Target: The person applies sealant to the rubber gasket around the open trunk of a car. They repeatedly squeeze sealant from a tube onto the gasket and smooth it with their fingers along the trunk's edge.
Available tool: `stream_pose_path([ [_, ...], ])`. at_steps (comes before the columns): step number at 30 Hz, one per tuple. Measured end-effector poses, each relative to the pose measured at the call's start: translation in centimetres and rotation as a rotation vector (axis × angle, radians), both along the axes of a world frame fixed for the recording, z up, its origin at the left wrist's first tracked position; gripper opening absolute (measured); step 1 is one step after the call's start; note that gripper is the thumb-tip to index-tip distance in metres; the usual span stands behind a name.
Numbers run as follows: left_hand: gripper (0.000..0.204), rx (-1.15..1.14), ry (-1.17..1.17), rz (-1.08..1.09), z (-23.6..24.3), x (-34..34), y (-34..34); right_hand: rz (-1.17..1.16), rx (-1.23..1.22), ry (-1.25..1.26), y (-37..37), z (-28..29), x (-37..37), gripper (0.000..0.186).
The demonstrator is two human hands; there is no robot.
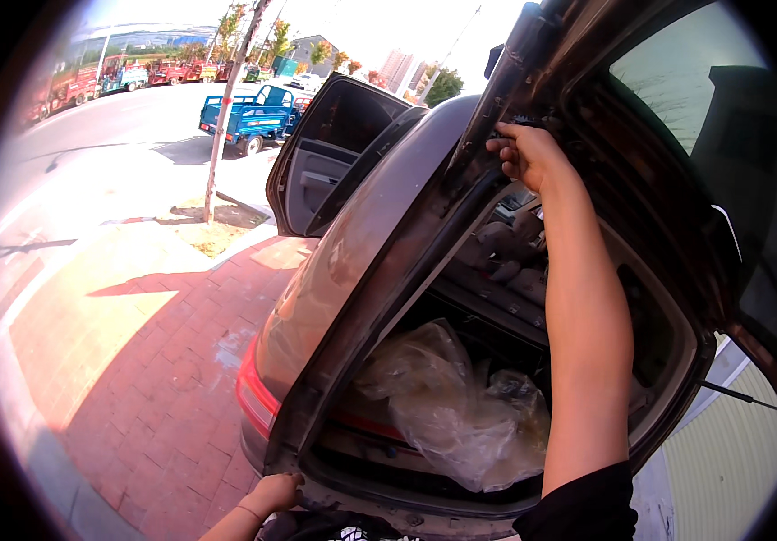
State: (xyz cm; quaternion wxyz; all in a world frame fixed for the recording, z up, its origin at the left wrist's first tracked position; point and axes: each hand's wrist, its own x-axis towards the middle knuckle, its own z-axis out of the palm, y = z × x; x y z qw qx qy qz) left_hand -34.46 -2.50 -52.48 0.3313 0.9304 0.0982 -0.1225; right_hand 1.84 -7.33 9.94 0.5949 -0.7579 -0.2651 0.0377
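Tailgate (668, 230) up on this brown car (352, 248)

Blue cargo trike (257, 115) parked off to the left. Left hand (277, 493) is by the lower-left corner of the trunk opening (339, 356), fingers curled, can't tell if they're gripping. Crumpled clear plastic (460, 410) sits in the trunk. Right hand (529, 155) is up top, fingers half curled, grip unclear, with the raised tailgate beside it, reaching right.

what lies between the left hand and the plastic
In the head view, the boot's dark rim lies between the left hand and the plastic.
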Motion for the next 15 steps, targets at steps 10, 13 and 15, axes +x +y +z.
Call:
stream_pose_path([
  [10, 0.040, 0.007, -0.019, -0.004, -0.9, 0.4, 0.9, -0.109, -0.117, -0.184, 0.4, -0.1, -0.5, 0.030],
  [13, 0.041, -0.013, -0.008, -0.004, -0.6, 1.4, 0.7, -0.165, -0.281, -0.325, 0.5, 0.6, -0.9, 0.033],
  [15, 0.042, -0.012, 0.017, 0.023, 0.4, 1.3, 0.0, -0.293, -0.585, -0.605, -1.1, 0.7, -3.1, 0.035],
])
